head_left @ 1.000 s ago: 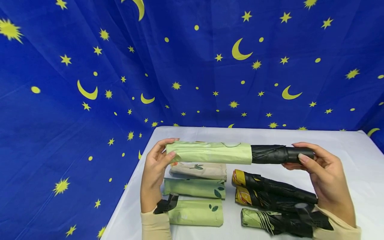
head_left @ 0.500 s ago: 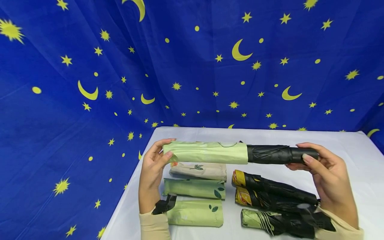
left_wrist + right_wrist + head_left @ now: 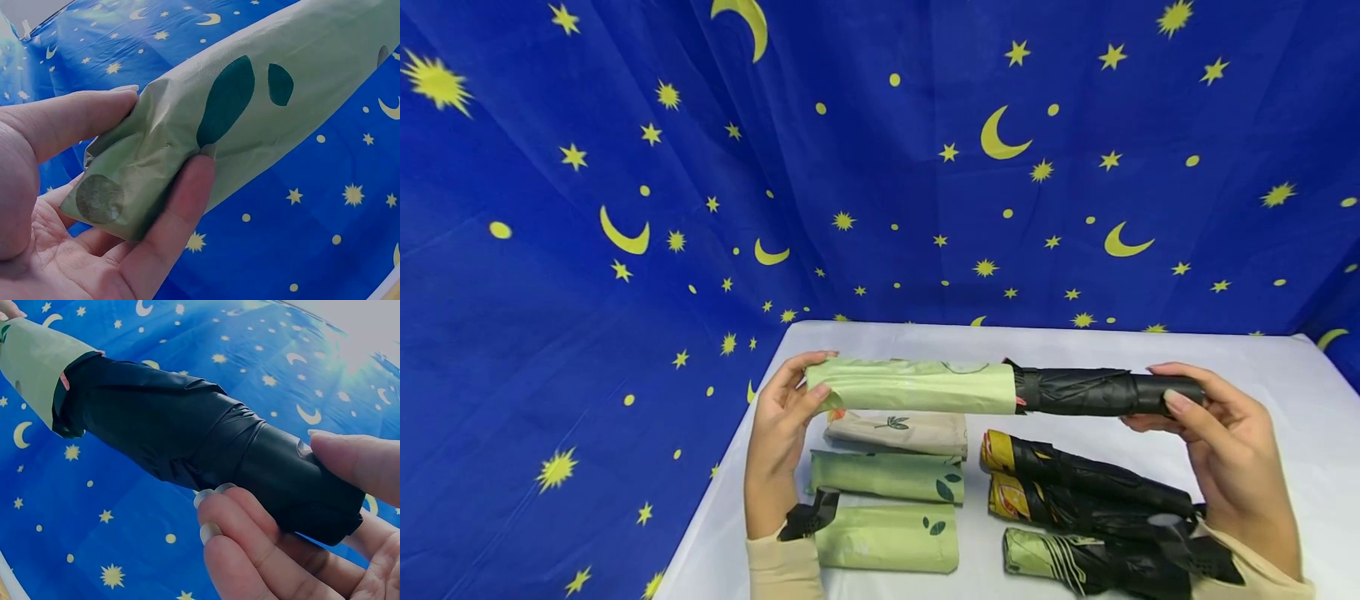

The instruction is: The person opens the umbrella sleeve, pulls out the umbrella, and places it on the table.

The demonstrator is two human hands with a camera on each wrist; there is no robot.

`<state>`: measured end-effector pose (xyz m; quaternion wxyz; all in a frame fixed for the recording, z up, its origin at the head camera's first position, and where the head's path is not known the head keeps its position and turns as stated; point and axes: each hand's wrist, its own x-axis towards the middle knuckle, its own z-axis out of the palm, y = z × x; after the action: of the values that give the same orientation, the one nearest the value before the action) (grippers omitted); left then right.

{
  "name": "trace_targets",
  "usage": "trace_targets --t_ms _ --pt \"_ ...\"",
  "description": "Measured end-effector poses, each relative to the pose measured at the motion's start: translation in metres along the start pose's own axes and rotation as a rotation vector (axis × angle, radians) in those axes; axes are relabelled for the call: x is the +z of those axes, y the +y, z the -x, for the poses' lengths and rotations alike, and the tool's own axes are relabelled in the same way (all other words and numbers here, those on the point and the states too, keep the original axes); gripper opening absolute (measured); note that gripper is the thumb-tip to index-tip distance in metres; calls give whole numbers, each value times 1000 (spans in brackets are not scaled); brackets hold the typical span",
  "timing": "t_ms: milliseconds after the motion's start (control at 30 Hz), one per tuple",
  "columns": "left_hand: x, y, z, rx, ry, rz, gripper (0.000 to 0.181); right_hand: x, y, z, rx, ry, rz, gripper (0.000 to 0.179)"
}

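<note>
A black folded umbrella (image 3: 1075, 392) lies level in the air above the table, its left part inside a pale green fabric sleeve (image 3: 917, 385). My left hand (image 3: 786, 425) pinches the sleeve's closed left end; the left wrist view shows thumb and fingers on the crumpled cloth (image 3: 250, 106) with dark green leaf prints. My right hand (image 3: 1228, 442) grips the umbrella's black handle (image 3: 294, 481) at the right end, thumb on one side and fingers on the other. A bit of pink shows at the sleeve's mouth in the right wrist view.
Below on the white table (image 3: 722, 533) lie a cream sleeve (image 3: 898, 432), a green sleeve (image 3: 880, 477) and a light green sleeve (image 3: 887, 537) at left. At right lie two yellow-and-black umbrellas (image 3: 1097, 471) and a green-and-black umbrella (image 3: 1060, 558). A starry blue curtain (image 3: 887, 167) hangs behind.
My right hand has moved right with the handle, and more of the black umbrella shows outside the sleeve. My left hand has shifted slightly left with the sleeve.
</note>
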<state>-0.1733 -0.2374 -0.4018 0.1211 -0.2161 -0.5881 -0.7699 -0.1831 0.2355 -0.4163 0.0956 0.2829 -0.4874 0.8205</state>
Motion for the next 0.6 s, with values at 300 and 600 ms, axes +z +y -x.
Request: trace_targets --t_ms 300,600 --pt "1 4 -1 -17 26 -7 36 -3 -1 0 -11 17 -51 36" --pt "-2 2 0 8 53 11 36 -7 -3 2 -3 40 -22 35"
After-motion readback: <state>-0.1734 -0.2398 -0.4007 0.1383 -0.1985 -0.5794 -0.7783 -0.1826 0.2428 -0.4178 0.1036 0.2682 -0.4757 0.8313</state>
